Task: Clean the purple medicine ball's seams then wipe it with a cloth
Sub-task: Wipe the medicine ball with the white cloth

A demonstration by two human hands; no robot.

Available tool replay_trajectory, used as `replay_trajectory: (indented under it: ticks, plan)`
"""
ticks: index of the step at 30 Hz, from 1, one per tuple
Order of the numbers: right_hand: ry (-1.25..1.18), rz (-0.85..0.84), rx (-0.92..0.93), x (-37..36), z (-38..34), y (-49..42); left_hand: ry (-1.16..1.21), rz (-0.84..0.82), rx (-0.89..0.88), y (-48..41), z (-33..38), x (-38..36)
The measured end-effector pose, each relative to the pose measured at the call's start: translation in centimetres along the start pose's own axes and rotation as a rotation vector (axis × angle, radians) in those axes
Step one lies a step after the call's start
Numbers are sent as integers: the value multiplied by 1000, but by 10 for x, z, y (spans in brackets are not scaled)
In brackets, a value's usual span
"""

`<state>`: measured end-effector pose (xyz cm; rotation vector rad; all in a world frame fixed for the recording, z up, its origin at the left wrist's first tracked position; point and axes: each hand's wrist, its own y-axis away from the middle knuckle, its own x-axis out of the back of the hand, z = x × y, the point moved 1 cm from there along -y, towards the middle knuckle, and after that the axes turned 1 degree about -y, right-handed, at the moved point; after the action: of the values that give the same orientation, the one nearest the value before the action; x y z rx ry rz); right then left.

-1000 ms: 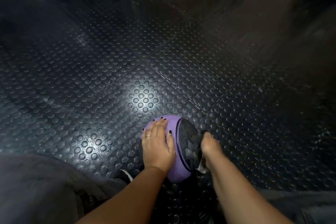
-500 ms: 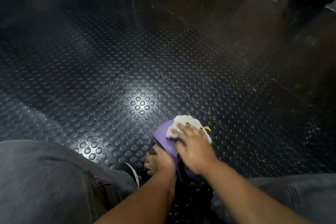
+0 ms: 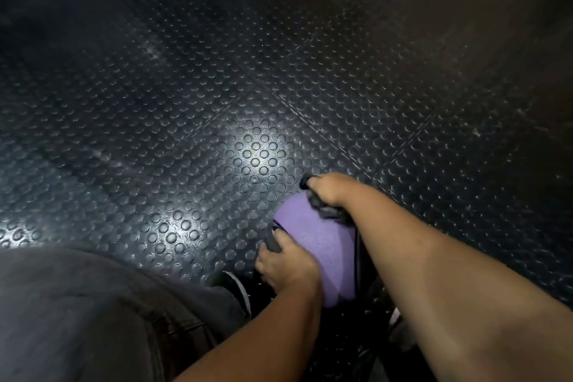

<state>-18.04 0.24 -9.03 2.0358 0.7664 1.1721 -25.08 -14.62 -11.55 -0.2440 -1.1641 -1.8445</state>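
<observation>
The purple medicine ball (image 3: 316, 248) sits on the floor between my knees, with a dark seam running down its right side. My left hand (image 3: 285, 263) grips the ball's near left side, its fingers curled round the edge. My right hand (image 3: 330, 190) lies over the far top of the ball, and its fingers hold a bunched cloth (image 3: 328, 211) against the surface. In the shadow the cloth looks grey, and most of it is hidden under the hand.
Black studded rubber floor tiles (image 3: 186, 133) spread out ahead and to the left. A smoother brown floor (image 3: 434, 24) begins at the upper right. My grey trouser leg (image 3: 77, 313) fills the lower left, with a dark shoe (image 3: 232, 285) beside the ball.
My right hand has slid with the cloth from the ball's top to its far edge. The left hand stays on the ball's left side. The view has tilted downward.
</observation>
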Motion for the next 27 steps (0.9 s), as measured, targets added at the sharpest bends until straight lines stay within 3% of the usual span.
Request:
replay_trajectory:
  ticks: [4,9,13,17,23,25,27]
  plan:
    - [-323,9,-132,23,41,-5,-160,-59,-146,6,17,-14]
    - [-919,91,-399,10,116,24,-419,-267,-540,14,38,-27]
    - [-1093,104,-514,-24,144,45,-544,-444,-870,16,34,-17]
    - [-1009,172,-373,-27,128,57,-570,-551,-1009,12,28,1]
    - [-154,310,144,-26,52,76,-566,-601,-1127,9,17,12]
    - [-122,313,197,-26,54,82,-627,-657,-1140,10,22,14]
    - [-233,319,142,-22,70,82,-716,-646,-1013,17,21,17]
